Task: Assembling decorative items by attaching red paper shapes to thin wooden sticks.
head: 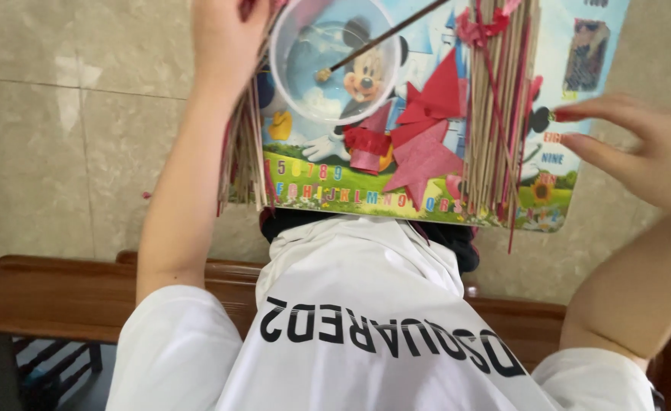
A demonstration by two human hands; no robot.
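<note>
Head view, looking straight down the wearer's white shirt (366, 320) to a small board (427, 194) printed with a cartoon picture and rows of coloured letters, which lies above the lap and serves as a work surface. Behind the body runs a brown wooden bench (61, 293); the floor beyond is pale stone tile (61, 114).

The left hand (225, 38) reaches to the upper left corner of the board, beside a clear round plastic tub (334, 61). Its fingertips are cut off by the top edge of the picture, so whether it grips anything cannot be told; it lies against the left bundle of thin sticks (242, 152). A dark thin stick with a blob at its tip (373, 42) rests slanted in the tub, probably a spreader left there so that it stays off the paper.

The right hand (640, 148) hovers at the right edge of the board, fingers spread and slightly curled, holding nothing. It is nearest the right bundle of thin sticks (495, 114), which is tied at the top with a red ribbon (476, 30), apparently to keep the sticks together.

Between the two bundles lie folded red paper pieces (427, 129), one star-shaped, kept at the middle where both hands can reach them. The two hands are well apart, one at each side of the board.
</note>
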